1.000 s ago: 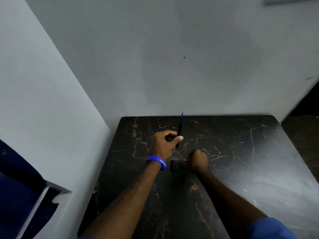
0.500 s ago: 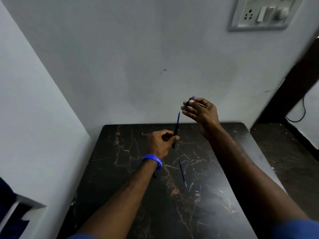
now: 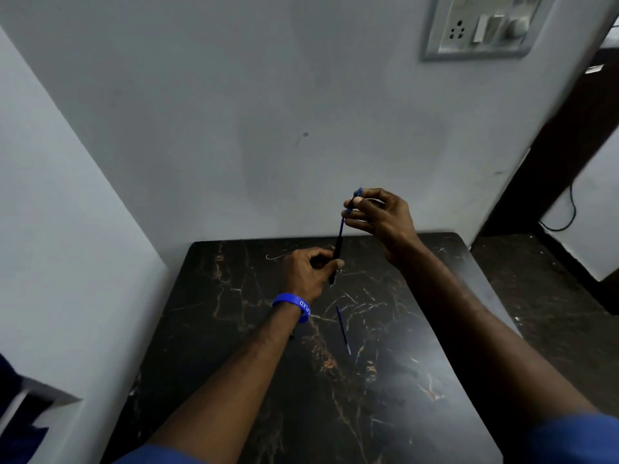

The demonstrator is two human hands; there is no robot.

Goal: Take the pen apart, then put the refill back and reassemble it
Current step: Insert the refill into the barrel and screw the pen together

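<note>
My left hand (image 3: 310,271), with a blue wristband, pinches the dark pen barrel (image 3: 337,254) near its lower end and holds it almost upright above the black marble table (image 3: 234,329). My right hand (image 3: 382,217) is raised above it, fingertips closed on a small blue pen part (image 3: 355,197) right at the barrel's blue top end. Whether the two pieces touch I cannot tell. A thin blue refill (image 3: 343,329) lies loose on the table, just right of my left wrist. Another small dark piece is mostly hidden under my left forearm.
The table stands in a corner, with a grey wall behind and a white wall to the left. A switch and socket plate (image 3: 482,28) is on the wall at upper right. Dark floor and a cable (image 3: 566,209) are to the right.
My right hand rose from the table with the small blue part and moved to the top of the barrel. The refill now lies uncovered on the table. The camera tilted up.
</note>
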